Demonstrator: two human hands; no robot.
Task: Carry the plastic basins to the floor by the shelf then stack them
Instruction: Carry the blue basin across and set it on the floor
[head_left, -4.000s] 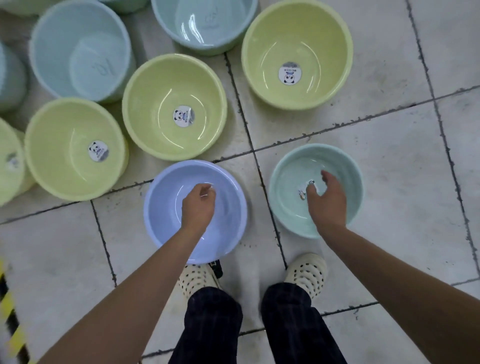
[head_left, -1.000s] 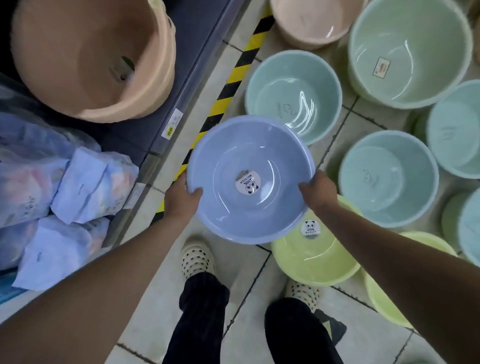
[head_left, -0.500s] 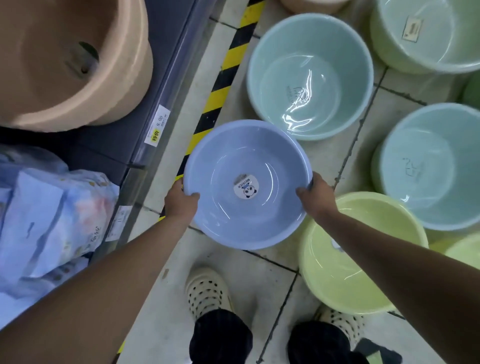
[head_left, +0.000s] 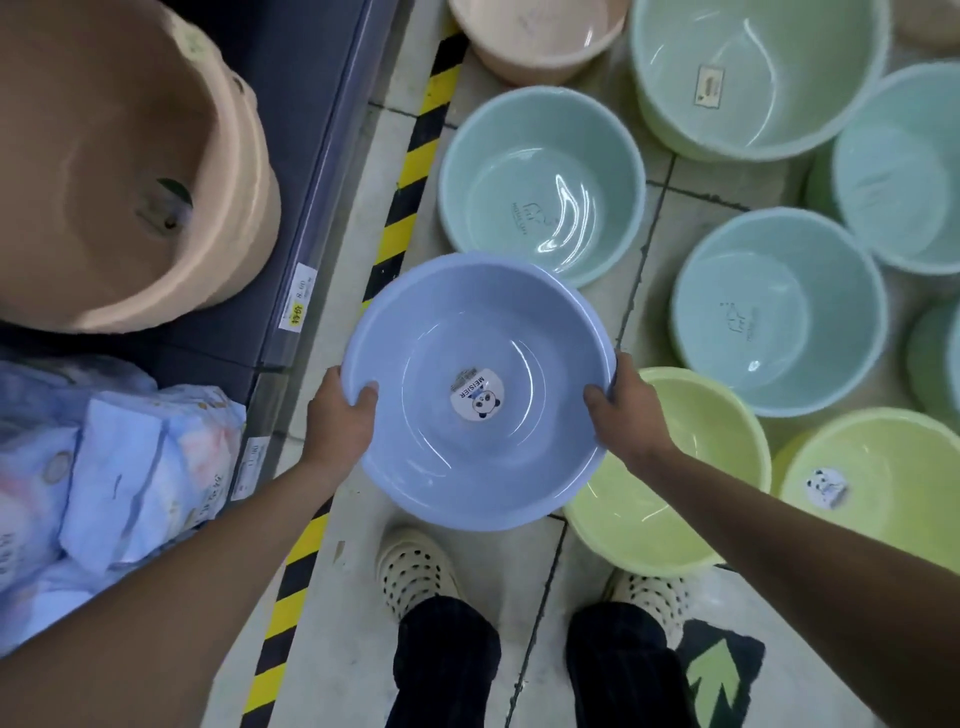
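I hold a lilac-blue plastic basin (head_left: 478, 364) with a panda sticker level in front of me, above the floor near the shelf (head_left: 322, 171). My left hand (head_left: 340, 415) grips its left rim and my right hand (head_left: 623, 410) grips its right rim. Beneath its right side a yellow-green basin (head_left: 691, 499) rests on the floor. Just beyond it stands a teal basin (head_left: 540, 182). Another teal basin (head_left: 779, 312) sits to the right.
A black-and-yellow hazard stripe (head_left: 400, 208) runs along the shelf base. The shelf carries a large tan tub (head_left: 119, 161) and wrapped blue packs (head_left: 130, 457). More basins crowd the right and far side: pale green (head_left: 758, 73), pink (head_left: 535, 36), yellow-green (head_left: 878, 467). My shoes (head_left: 415, 571) stand below.
Four seconds ago my hands reached into two basins on open floor. Since then I lifted the lilac basin with both hands and carried it to the shelf; it has edged slightly forward.
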